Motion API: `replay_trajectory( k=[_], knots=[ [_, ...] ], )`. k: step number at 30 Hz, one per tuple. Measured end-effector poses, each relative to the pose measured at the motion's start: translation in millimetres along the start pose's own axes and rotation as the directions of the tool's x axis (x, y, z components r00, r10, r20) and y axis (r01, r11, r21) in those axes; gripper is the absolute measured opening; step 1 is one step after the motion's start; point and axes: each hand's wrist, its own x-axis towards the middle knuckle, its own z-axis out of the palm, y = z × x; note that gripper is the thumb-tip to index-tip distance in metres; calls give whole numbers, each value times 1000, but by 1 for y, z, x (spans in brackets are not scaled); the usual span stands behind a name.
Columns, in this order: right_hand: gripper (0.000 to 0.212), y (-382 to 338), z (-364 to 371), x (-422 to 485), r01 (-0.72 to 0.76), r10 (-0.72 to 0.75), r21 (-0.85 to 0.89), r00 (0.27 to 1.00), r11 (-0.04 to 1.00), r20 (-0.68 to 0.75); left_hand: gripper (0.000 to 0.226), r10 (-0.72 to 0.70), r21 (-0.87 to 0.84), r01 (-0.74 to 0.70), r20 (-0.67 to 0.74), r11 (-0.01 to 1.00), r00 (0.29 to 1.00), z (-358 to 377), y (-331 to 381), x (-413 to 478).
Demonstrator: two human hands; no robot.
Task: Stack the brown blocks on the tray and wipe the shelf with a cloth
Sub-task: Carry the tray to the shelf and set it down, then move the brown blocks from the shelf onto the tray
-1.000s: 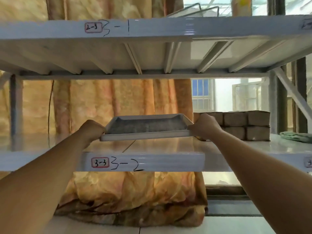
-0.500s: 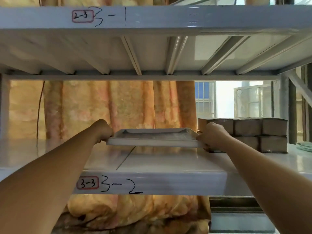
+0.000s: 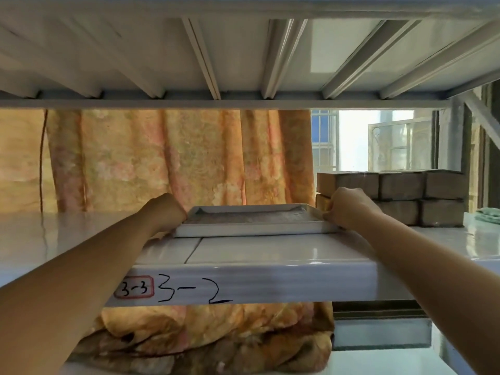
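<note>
A shallow grey rectangular tray (image 3: 254, 221) lies level on the glossy white metal shelf (image 3: 270, 253), set back from the front lip and between the two forearms. The left hand (image 3: 166, 209) has its grip curled round the tray's left short end. The right hand (image 3: 349, 211) has its grip folded over the rim of the right short end (whether the tray's full weight is down on the shelf, I cannot tell). Just behind and to the right of the right hand stand the brown rectangular blocks (image 3: 400, 185), stacked in two tiers on the same shelf and touching one another. Past them, at the far right edge, lies a crumpled pale green cloth (image 3: 487, 215). The shelf's front lip carries a red-bordered label (image 3: 134, 286) reading 3-3. An orange patterned curtain (image 3: 189, 158) hangs behind.
</note>
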Motion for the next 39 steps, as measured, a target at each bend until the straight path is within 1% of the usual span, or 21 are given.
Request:
replay_trajectory(
  k=[4,7,9,12,15,18,19,21,23,25,27,30,32,36,39],
  knots=[
    [41,2,-2,-2,-3,2,-54,1000,999,-18,27,-3,-43,2,-10,999,1000,0,2,-2],
    [47,2,-2,-4,-20,17,-101,1000,995,-25,28,-2,-37,1,-7,999,1000,0,2,-5],
    [44,-1,-3,-7,-30,26,-138,999,990,-30,28,17,-17,-17,-2,1000,1000,0,2,-7],
    [34,-5,-4,-11,-25,14,-195,998,980,-59,26,37,-24,-37,-5,999,999,0,3,-9],
    [30,-4,-5,-13,15,-21,-163,999,987,-30,13,48,-40,-47,17,998,999,-2,4,-10],
    [26,-3,-8,-17,23,-29,-168,999,986,-34,10,24,-103,-20,47,994,999,-4,5,-12],
    [26,-4,-8,-19,22,-33,-196,998,980,-49,11,29,-111,-23,53,994,998,-4,5,-13],
    [27,-5,-8,-20,27,-54,-260,994,965,-97,23,70,-125,-66,29,990,997,-3,9,-16],
    [25,-6,-6,-20,35,-93,-282,977,959,-194,32,130,-143,-139,-71,980,989,-5,17,-22],
    [20,-9,-7,-21,55,-130,-240,942,969,-309,33,199,-152,-229,-188,961,962,-8,30,-31],
    [20,-12,-10,-20,72,-128,-161,921,984,-367,29,261,-135,-300,-245,944,934,-8,47,-37],
    [26,-12,-20,-16,95,-111,-60,919,994,-379,27,321,-148,-356,-217,923,922,-3,76,-43],
    [29,-4,-27,-8,91,-99,-40,916,995,-389,28,367,-148,-392,-172,908,914,1,100,-43],
    [40,23,-42,13,26,-15,23,924,999,-383,31,448,-143,-458,-96,878,889,16,158,-44],
    [40,44,-43,25,-40,62,57,888,998,-456,30,522,-164,-530,-90,832,848,38,204,-48]
  ],
)
